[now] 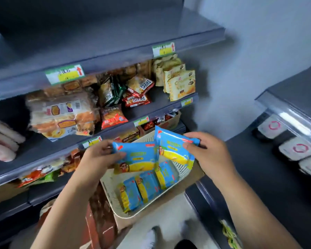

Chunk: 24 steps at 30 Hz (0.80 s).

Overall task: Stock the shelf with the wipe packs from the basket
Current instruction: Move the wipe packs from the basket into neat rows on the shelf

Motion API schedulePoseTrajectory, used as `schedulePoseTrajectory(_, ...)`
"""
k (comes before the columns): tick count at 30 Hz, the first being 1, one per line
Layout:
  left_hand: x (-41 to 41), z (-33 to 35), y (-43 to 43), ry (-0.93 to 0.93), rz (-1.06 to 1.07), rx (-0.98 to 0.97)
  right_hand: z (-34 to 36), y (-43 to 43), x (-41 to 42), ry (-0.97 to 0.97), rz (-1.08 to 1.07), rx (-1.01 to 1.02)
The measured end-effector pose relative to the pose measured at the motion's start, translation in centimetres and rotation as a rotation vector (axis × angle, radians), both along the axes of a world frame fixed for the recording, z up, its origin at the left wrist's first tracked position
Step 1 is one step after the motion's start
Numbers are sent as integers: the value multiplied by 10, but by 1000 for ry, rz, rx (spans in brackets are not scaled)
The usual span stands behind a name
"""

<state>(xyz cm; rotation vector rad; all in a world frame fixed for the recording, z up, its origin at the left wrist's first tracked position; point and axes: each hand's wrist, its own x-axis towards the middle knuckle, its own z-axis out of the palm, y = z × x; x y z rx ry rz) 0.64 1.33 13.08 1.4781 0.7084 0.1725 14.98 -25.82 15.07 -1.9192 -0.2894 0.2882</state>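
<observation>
Each hand, left hand [101, 153] and right hand [207, 152], pinches one wipe pack [138, 156] above the basket [111, 191]; a loose pinch could drop it.

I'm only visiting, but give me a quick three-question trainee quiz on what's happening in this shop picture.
1. True or false: each hand holds a wipe pack.
2. Where are the remaining packs? A) cream basket B) top shelf C) floor
3. Fill in: the top shelf looks ____.

Key:
1. True: left hand grips one pack, right hand another.
2. A, the basket.
3. Empty, the top shelf.
</observation>
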Motion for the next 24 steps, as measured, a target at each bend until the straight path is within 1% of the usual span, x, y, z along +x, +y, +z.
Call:
schedulePoseTrajectory(5, 14, 41, -39, -156, -148, -88, 33, -49, -31, -74, -151, 48)
schedulePoseTrajectory(10, 40, 73, -109, -261, -351, -108, 66, -129, -68, -135, -365, 104)
schedulePoseTrajectory(13, 50, 85, -171, -304, -465, -141, 80, -182, -97, -185, -487, 120)
schedulePoseTrajectory(17, 40, 93, -261, -341, -627, -141, 87, -257, -149, -254, -656, 62)
schedulePoseTrajectory(20, 17, 95, -332, -351, -750, -133, 90, -316, -203, -282, -781, 60)
schedulePoseTrajectory(24, -24, 98, -425, -360, -907, -149, 92, -386, -284, -293, -978, 141)
